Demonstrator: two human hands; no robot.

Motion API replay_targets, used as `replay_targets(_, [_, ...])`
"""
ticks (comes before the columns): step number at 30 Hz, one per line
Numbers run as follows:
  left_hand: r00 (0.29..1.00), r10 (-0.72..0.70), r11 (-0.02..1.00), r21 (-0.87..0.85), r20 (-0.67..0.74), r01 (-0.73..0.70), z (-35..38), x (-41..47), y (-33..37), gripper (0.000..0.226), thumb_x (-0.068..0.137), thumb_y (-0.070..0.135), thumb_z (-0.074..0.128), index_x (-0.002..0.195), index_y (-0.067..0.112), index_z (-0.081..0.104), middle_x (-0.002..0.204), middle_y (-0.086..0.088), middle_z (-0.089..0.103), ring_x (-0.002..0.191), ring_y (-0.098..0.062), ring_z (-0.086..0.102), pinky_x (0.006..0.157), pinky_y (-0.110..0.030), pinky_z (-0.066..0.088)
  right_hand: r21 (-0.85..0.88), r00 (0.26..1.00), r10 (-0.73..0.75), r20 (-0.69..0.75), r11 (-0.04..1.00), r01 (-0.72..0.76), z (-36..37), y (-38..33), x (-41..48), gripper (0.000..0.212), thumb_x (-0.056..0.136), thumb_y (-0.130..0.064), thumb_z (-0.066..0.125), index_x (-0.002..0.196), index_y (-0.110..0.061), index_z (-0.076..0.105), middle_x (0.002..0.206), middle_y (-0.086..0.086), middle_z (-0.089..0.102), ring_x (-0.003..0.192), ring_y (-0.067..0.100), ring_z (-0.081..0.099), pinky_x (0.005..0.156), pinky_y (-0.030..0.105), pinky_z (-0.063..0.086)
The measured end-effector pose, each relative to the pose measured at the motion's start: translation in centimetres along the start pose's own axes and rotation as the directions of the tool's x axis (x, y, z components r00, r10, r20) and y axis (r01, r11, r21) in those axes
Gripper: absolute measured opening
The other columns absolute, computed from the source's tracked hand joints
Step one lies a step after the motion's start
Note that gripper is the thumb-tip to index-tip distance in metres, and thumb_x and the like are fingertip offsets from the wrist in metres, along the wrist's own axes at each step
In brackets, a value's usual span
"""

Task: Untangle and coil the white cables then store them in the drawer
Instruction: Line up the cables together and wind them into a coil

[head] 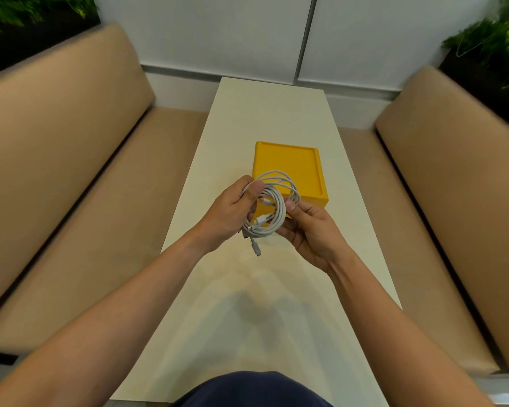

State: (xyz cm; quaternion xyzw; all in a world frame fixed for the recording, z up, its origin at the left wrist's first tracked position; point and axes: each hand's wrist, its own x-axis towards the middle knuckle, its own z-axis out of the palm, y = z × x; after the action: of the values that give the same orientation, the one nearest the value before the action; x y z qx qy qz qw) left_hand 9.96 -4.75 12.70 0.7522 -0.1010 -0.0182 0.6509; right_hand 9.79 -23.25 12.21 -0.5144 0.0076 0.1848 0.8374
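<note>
White cables [269,205] bunched into loose overlapping loops, held up above the tabletop [276,118], just in front of the yellow drawer box [288,168]. Left hand [231,212] clenched around the left side of the bundle, thumb pressed over the strands; right hand [309,230] pinching the right side between thumb and fingertips. Several plug ends [254,248] dangling free below the loops. Roughly gathered, then, but apparently not sorted into separate neat coils yet. Drawer front hidden behind the hands, so open or closed cannot be told. Storing evidently not yet done.
</note>
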Motion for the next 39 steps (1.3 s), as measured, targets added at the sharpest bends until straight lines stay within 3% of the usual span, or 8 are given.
replay_targets(5, [1.000,0.012,0.999,-0.036,0.017,-0.011,0.4,0.1,0.2,0.042,0.106,0.051,0.044,0.098,0.011,0.055,0.083,-0.007,0.049,0.076,-0.021,0.045,0.071,-0.038,0.041,0.017,1.000,-0.003,0.025,1.000,0.002,0.1,0.0,0.0,0.027,0.107,-0.011,0.046,0.117,0.000,0.069,0.099,0.010,0.079,0.086,0.017,0.077,0.073,0.025,0.062])
replay_targets(10, [0.999,0.025,1.000,-0.015,-0.032,-0.026,0.5,-0.2,0.4,0.032,0.108,0.043,0.043,0.088,0.020,0.054,0.075,-0.006,0.039,0.068,-0.022,0.035,0.056,-0.026,0.035,-0.300,0.990,0.084,0.110,0.953,-0.048,-0.8,-0.9,-0.4,0.025,0.092,-0.021,0.061,0.108,-0.008,0.075,0.099,0.010,0.078,0.089,0.021,0.075,0.075,0.027,0.062])
replay_targets(14, [0.999,0.035,0.999,-0.028,-0.014,-0.036,0.2,-0.1,0.7,0.030,0.109,0.039,0.042,0.089,0.020,0.055,0.072,-0.005,0.036,0.061,-0.016,0.035,0.054,-0.022,0.035,-0.279,0.993,0.026,0.113,0.960,0.007,-1.0,-0.7,0.1,0.030,0.086,-0.018,0.067,0.114,-0.010,0.072,0.096,0.009,0.077,0.083,0.020,0.072,0.070,0.025,0.060])
replay_targets(18, [0.999,0.039,0.999,0.027,0.031,-0.040,-0.2,-0.1,0.7,0.040,0.110,0.039,0.041,0.103,0.001,0.054,0.072,-0.003,0.042,0.057,-0.009,0.040,0.054,-0.021,0.039,-0.317,0.994,-0.055,0.099,0.945,0.084,-1.2,-0.4,0.5,0.027,0.095,-0.002,0.062,0.122,0.001,0.066,0.100,0.016,0.076,0.090,0.027,0.075,0.084,0.035,0.063])
replay_targets(23, [0.996,0.076,0.992,0.098,0.054,-0.081,-0.3,-0.2,0.8,0.027,0.110,0.034,0.041,0.092,0.022,0.056,0.071,0.022,0.054,0.068,0.001,0.048,0.066,-0.015,0.040,-0.346,0.981,-0.027,0.192,0.934,0.094,-1.2,-0.7,-0.1,0.024,0.097,0.007,0.056,0.118,0.004,0.068,0.111,0.022,0.074,0.104,0.036,0.073,0.099,0.047,0.059])
replay_targets(30, [0.987,0.115,0.987,0.128,-0.116,-0.100,-0.2,0.5,0.0,0.030,0.108,0.040,0.046,0.087,0.020,0.051,0.062,0.017,0.045,0.059,-0.004,0.040,0.060,-0.026,0.035,-0.279,0.942,0.071,0.327,0.960,0.024,-1.4,-1.8,-0.8,0.048,0.093,0.005,0.060,0.141,-0.002,0.054,0.133,0.018,0.066,0.128,0.038,0.061,0.107,0.050,0.051])
replay_targets(35, [0.972,0.195,0.942,0.299,-0.130,-0.149,-0.1,0.4,0.0,0.029,0.108,0.043,0.045,0.091,0.020,0.052,0.066,0.013,0.048,0.059,-0.006,0.042,0.058,-0.027,0.036,-0.255,0.990,0.029,0.138,0.967,0.007,0.4,-0.8,-0.5,0.041,0.106,-0.036,0.049,0.134,-0.009,0.058,0.125,0.021,0.067,0.127,0.041,0.061,0.112,0.060,0.044])
replay_targets(39, [0.972,0.191,0.943,0.300,-0.135,-0.144,-0.1,0.3,0.0,0.034,0.108,0.043,0.046,0.095,0.013,0.055,0.067,0.014,0.050,0.060,-0.006,0.043,0.059,-0.028,0.037,-0.297,0.998,-0.029,0.059,0.954,0.045,1.3,-0.6,-0.4,0.040,0.111,-0.035,0.036,0.139,-0.013,0.054,0.114,0.013,0.072,0.119,0.036,0.068,0.107,0.058,0.050])
